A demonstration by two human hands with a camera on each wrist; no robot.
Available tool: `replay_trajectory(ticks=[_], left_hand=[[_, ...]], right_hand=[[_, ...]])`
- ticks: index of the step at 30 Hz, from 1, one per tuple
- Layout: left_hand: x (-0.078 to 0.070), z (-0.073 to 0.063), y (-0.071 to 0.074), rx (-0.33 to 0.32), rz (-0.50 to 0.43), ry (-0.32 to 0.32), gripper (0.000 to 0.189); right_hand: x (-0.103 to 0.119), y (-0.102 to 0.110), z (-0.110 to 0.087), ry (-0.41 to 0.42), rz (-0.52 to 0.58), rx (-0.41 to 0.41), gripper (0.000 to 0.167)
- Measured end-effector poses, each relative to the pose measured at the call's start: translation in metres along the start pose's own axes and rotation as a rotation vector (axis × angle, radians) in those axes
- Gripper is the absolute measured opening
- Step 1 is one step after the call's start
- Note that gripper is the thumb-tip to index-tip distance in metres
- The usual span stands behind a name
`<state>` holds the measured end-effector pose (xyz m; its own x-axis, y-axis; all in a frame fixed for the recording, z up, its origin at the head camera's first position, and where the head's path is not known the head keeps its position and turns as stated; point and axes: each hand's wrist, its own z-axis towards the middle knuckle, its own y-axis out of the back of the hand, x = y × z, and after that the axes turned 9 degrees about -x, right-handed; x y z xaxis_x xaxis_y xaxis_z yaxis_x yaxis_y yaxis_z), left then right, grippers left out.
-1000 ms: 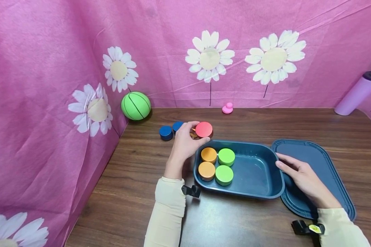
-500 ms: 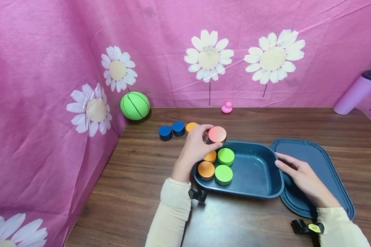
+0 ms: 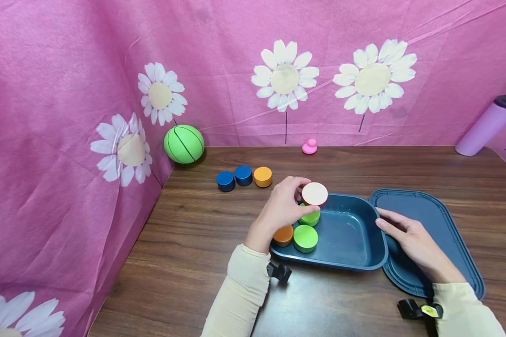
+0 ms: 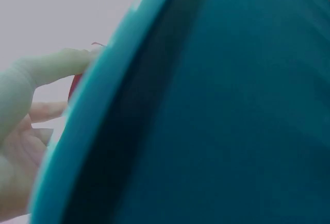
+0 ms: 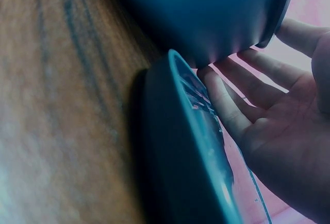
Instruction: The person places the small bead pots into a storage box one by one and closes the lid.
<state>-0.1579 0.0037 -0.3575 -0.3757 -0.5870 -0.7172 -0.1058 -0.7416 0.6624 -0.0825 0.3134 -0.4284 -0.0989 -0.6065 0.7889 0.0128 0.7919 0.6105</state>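
My left hand (image 3: 283,206) pinches a round red disc (image 3: 315,194) between thumb and fingers, above the far left part of a dark blue rectangular box (image 3: 354,267). Glare turns the disc's top whitish; its red side also peeks out behind the rim in the left wrist view. Inside the box are two green discs (image 3: 305,238) and an orange disc (image 3: 283,235); another orange disc there is hidden by the hand. At the box's right end my right hand (image 3: 413,241) grips the rim, thumb over the edge and fingers (image 5: 252,82) against the outer wall.
A dark blue lid (image 3: 430,224) lies to the right, under the right hand. Two blue discs (image 3: 243,175) and a yellow-orange disc (image 3: 263,177) stand at the back left. Behind are a green ball (image 3: 184,144), a pink toy duck (image 3: 309,147) and a purple bottle (image 3: 487,124).
My left hand has carried the red disc right and toward me, from the box's far left corner to over the far green disc. The yellow-orange disc came into full sight. My right hand stayed put.
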Motion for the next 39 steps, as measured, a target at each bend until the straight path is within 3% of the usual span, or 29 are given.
replay_trajectory(ticks=[8, 18, 39], left_hand=[[-0.005, 0.001, -0.008, 0.096, 0.03, -0.025, 0.06], [-0.01, -0.001, -0.02, 0.168, 0.064, -0.032, 0.06], [-0.009, -0.003, -0.033, 0.182, 0.147, -0.001, 0.059]], right_hand=[[-0.002, 0.001, 0.0, 0.012, -0.006, -0.007, 0.064], [0.001, 0.002, 0.0, -0.014, 0.02, 0.011, 0.067], [0.004, -0.001, 0.001, -0.029, 0.065, 0.022, 0.069]])
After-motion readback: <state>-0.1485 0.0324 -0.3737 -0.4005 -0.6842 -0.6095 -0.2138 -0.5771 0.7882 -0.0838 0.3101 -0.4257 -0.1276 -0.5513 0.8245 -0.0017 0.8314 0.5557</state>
